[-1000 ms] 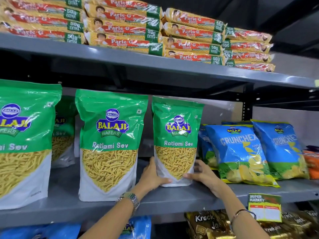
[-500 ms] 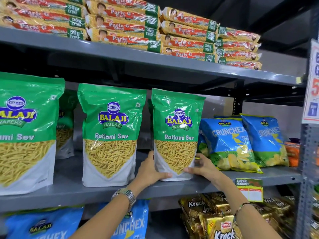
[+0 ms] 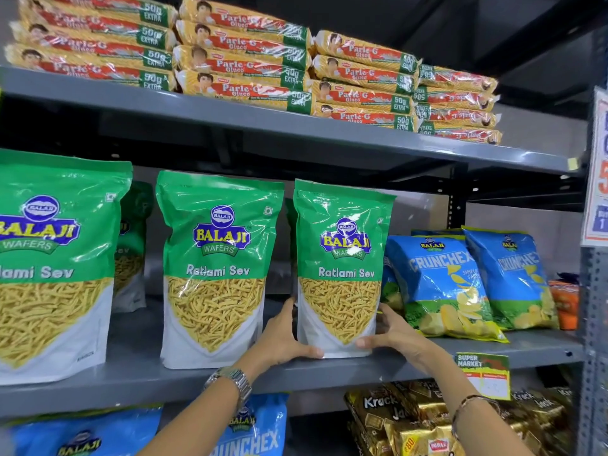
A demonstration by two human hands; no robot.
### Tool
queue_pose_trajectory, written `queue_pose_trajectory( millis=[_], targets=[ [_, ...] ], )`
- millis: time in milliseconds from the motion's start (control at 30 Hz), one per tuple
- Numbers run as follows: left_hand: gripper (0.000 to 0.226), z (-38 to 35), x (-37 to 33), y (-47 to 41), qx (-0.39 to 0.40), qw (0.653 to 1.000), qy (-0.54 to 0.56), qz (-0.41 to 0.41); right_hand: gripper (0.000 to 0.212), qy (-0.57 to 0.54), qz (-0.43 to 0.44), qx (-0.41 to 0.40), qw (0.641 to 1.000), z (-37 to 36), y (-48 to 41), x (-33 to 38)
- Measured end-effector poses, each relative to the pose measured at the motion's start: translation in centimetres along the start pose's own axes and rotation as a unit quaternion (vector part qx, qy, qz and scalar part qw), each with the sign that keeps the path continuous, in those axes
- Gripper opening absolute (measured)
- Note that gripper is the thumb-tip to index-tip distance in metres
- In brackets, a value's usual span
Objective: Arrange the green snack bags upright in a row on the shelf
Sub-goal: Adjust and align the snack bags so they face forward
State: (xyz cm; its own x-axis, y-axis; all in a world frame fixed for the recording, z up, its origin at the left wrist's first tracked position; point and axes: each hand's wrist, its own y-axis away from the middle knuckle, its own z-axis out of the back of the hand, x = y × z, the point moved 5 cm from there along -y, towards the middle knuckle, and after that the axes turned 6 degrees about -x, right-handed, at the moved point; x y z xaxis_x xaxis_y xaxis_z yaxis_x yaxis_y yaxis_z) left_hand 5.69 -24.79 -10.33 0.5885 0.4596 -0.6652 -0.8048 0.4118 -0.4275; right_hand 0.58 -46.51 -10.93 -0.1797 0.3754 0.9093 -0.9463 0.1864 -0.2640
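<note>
Three green Ratlami Sev bags stand upright along the front of the grey middle shelf (image 3: 329, 373): a big one at the far left (image 3: 56, 264), a middle one (image 3: 217, 268), and the right one (image 3: 342, 268). My left hand (image 3: 283, 337) grips the lower left edge of the right bag. My right hand (image 3: 394, 334) grips its lower right edge, thumb across the front. That bag's base rests at the shelf's front edge. Another green bag (image 3: 131, 248) stands farther back, between the left and middle bags, partly hidden.
Blue Crunchex bags (image 3: 437, 284) lean just right of the held bag, with an orange pack (image 3: 564, 304) beyond. Parle-G biscuit packs (image 3: 243, 64) fill the top shelf. Below sit more blue bags (image 3: 256, 429) and gold Krack Jack packs (image 3: 411, 422). A grey upright post (image 3: 594, 340) stands at right.
The right bag has come forward to the shelf's front edge between both hands, level with the other front bags. My view has backed off and shifted right.
</note>
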Motion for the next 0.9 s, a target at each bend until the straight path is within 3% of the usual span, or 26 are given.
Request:
queue_pose_trajectory(
  millis=[200, 600, 900],
  targets=[
    [0.118, -0.1, -0.1, -0.4, -0.003, 1.000, -0.007, -0.013, 0.086, -0.033, 0.007, 0.013, 0.999, -0.5, -0.7, 0.1],
    [0.111, -1.5, -1.2, -1.2, 0.005, 1.000, 0.009, -0.013, 0.095, -0.047, -0.004, 0.010, 0.999, 1.4, -0.8, -0.4],
    [0.117, -2.2, -0.9, -1.7, 0.012, 1.000, 0.015, -0.001, 0.102, -0.060, -0.002, 0.002, 0.998, 1.8, -0.8, -0.8]
  ],
)
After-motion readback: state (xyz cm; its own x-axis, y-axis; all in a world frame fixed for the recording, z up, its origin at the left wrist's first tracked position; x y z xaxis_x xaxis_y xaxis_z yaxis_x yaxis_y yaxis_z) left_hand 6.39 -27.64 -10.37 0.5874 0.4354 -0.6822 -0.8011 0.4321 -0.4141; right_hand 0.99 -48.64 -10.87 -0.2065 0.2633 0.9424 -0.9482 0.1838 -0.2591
